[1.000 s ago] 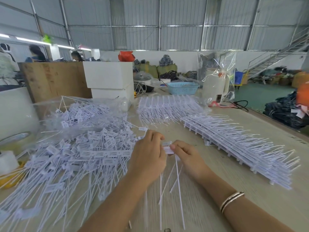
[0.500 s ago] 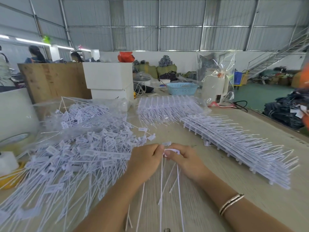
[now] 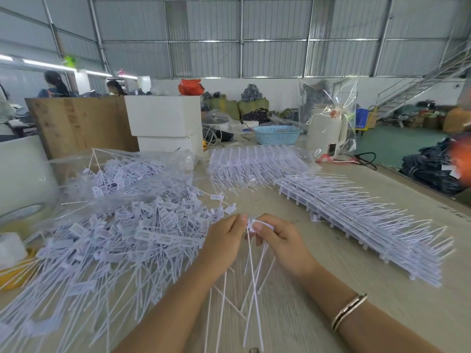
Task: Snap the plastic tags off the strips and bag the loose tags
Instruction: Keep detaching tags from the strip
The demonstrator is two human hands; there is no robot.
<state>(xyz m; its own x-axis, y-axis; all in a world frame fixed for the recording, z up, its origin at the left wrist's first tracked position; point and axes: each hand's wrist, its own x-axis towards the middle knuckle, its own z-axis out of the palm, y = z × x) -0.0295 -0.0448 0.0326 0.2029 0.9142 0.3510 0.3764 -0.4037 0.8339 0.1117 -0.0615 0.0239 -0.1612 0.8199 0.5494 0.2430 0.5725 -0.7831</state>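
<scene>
Head view: the left hand (image 3: pixel 224 247) and the right hand (image 3: pixel 280 240) are held together above the table (image 3: pixel 382 289), fingertips nearly touching. Both hands are closed in a pinch on one small strip of tags (image 3: pixel 253 224), whose thin white tails hang down toward the wearer between the forearms. A metal bangle (image 3: pixel 348 310) is worn on the right wrist.

Positions are given relative to the hands. Immediately left, a broad pile of loose tags (image 3: pixel 122 233) is spread over the table. Beyond that pile, a clear plastic bag (image 3: pixel 114 171) partly filled with tags is seen. To the right, a long stack of unbroken strips (image 3: pixel 369 222) is laid diagonally. Farther back, white boxes (image 3: pixel 165 123), a blue basket (image 3: pixel 277 135) and a corrugated metal wall (image 3: pixel 242 36) are visible.
</scene>
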